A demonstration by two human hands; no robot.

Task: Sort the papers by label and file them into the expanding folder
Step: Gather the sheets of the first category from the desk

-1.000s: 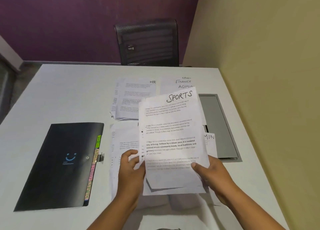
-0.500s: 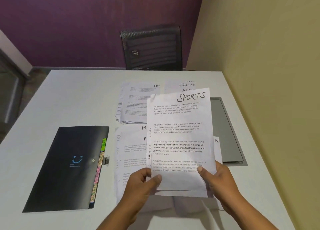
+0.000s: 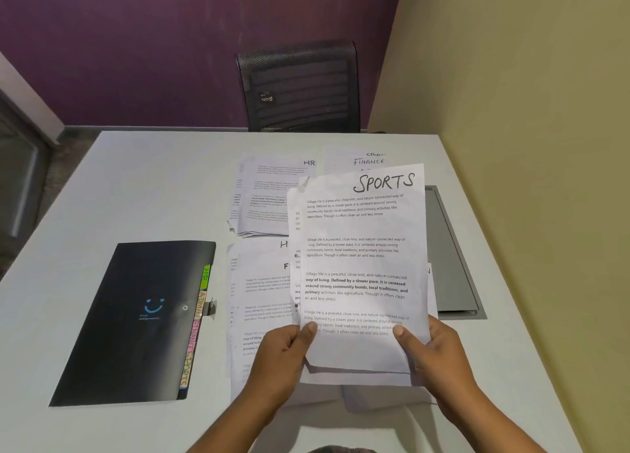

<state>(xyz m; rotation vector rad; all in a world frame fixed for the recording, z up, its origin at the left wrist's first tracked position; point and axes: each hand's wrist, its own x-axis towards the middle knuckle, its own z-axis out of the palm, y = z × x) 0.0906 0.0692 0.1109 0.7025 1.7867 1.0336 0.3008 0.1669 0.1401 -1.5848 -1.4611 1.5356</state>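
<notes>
My left grip point(image 3: 283, 353) and right grip point(image 3: 433, 347) each pinched the bottom of the SPORTS papers point(image 3: 361, 248), thumbs on top. I held them up so I could read the label. The black folder point(image 3: 136, 316) lay closed on the worktop point(image 3: 153, 186) to my left.

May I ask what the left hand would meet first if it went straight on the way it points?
The left hand points forward-right into the SPORTS sheets it grips; past them, probably the FINANCE pile, though depth is unclear.
</notes>
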